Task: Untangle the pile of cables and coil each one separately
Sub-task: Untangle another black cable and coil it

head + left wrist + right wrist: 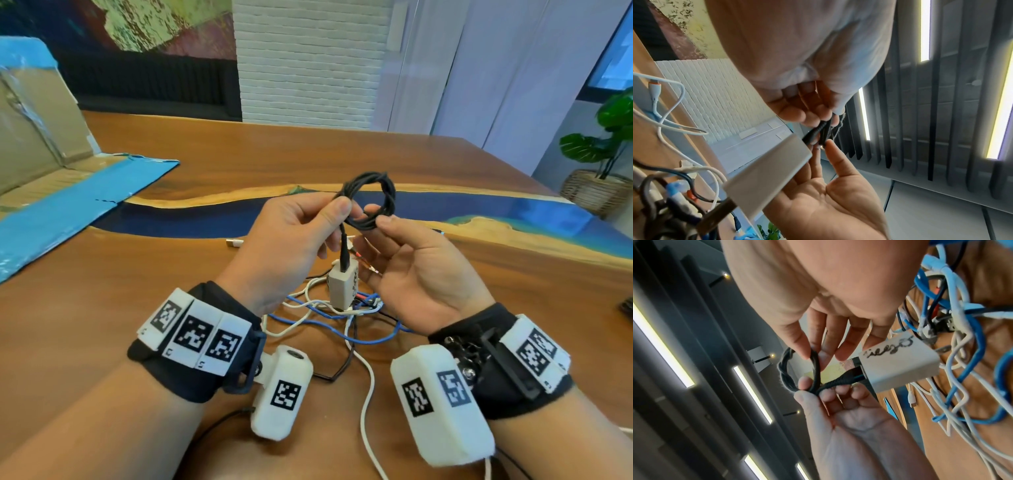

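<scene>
Centre frame, the left hand [287, 236] and right hand [416, 270] pinch a coiled black braided cable [371, 202], its plug in a dangling white charger block [342, 286], while blue and white cables [329, 318] below lie tangled, uncoiled.

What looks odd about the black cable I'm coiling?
The black cable, held in a coil by the left hand and right hand, is plugged into a white charger, which dangles from it above the tangled pile.
</scene>
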The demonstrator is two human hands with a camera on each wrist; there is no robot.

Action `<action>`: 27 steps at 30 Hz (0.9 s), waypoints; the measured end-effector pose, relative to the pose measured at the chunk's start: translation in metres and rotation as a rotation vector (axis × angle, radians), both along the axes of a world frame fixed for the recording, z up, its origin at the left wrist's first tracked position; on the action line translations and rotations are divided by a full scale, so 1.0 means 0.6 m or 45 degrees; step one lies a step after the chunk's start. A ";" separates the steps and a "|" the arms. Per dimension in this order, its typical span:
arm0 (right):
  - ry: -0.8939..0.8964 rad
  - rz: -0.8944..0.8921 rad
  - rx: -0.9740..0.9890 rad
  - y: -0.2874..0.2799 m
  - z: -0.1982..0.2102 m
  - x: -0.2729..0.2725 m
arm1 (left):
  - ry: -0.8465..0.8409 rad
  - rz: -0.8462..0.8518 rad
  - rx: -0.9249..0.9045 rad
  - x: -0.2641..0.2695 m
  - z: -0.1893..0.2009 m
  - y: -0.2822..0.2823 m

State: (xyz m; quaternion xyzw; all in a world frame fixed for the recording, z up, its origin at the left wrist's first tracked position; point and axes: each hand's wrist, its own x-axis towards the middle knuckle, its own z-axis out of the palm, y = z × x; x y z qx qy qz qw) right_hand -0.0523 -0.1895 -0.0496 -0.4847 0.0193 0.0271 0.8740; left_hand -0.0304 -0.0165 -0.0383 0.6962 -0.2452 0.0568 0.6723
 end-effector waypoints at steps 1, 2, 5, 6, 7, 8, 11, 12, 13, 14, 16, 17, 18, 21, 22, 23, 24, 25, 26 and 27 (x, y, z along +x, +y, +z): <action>0.006 0.018 0.007 0.000 0.000 0.000 | 0.013 -0.013 -0.004 0.000 -0.001 -0.001; 0.009 0.036 0.009 0.000 0.000 0.000 | 0.029 -0.029 -0.010 -0.001 -0.001 -0.002; -0.029 0.100 0.027 -0.003 -0.003 0.003 | 0.086 -0.075 -0.020 0.001 0.000 -0.001; -0.048 0.119 0.026 -0.003 -0.003 0.002 | 0.108 -0.086 -0.020 0.001 0.001 0.000; -0.068 0.131 0.021 -0.001 -0.003 0.002 | 0.134 -0.092 -0.024 0.002 0.002 0.002; -0.086 0.141 0.015 0.001 -0.003 0.001 | 0.165 -0.096 -0.034 0.003 0.002 0.003; -0.148 0.152 -0.065 0.008 -0.003 -0.001 | 0.250 -0.108 -0.077 0.004 0.002 0.002; -0.180 0.162 -0.105 0.010 -0.002 -0.003 | 0.270 -0.115 -0.086 0.004 0.002 0.001; -0.217 0.188 -0.151 0.011 -0.001 -0.005 | 0.283 -0.124 -0.089 0.003 0.001 0.000; -0.252 0.211 -0.197 0.013 0.001 -0.007 | 0.291 -0.135 -0.092 0.003 0.000 -0.001; -0.307 0.218 -0.293 0.012 0.007 -0.011 | 0.302 -0.146 -0.109 0.000 0.000 -0.001; -0.333 0.207 -0.340 0.008 0.006 -0.010 | 0.298 -0.145 -0.120 0.000 0.000 -0.002; -0.355 0.188 -0.373 0.006 0.006 -0.009 | 0.292 -0.141 -0.127 -0.001 0.001 -0.003; -0.396 0.102 -0.366 0.001 0.003 -0.003 | 0.281 -0.134 -0.114 -0.003 0.002 -0.003; -0.406 0.076 -0.394 0.000 0.000 0.000 | 0.283 -0.136 -0.107 -0.004 0.003 -0.003; -0.414 0.046 -0.475 -0.001 0.000 0.001 | 0.286 -0.137 -0.102 -0.003 0.004 -0.002; -0.424 0.023 -0.569 -0.003 0.001 0.001 | 0.281 -0.129 -0.091 -0.003 0.004 -0.002; -0.439 0.014 -0.663 -0.005 0.003 -0.001 | 0.267 -0.108 -0.070 -0.002 0.003 -0.002; -0.448 0.013 -0.739 -0.007 0.005 -0.003 | 0.252 -0.086 -0.043 -0.001 0.002 -0.001; -0.454 0.011 -0.796 -0.008 0.009 -0.006 | 0.243 -0.074 -0.017 0.002 0.000 0.001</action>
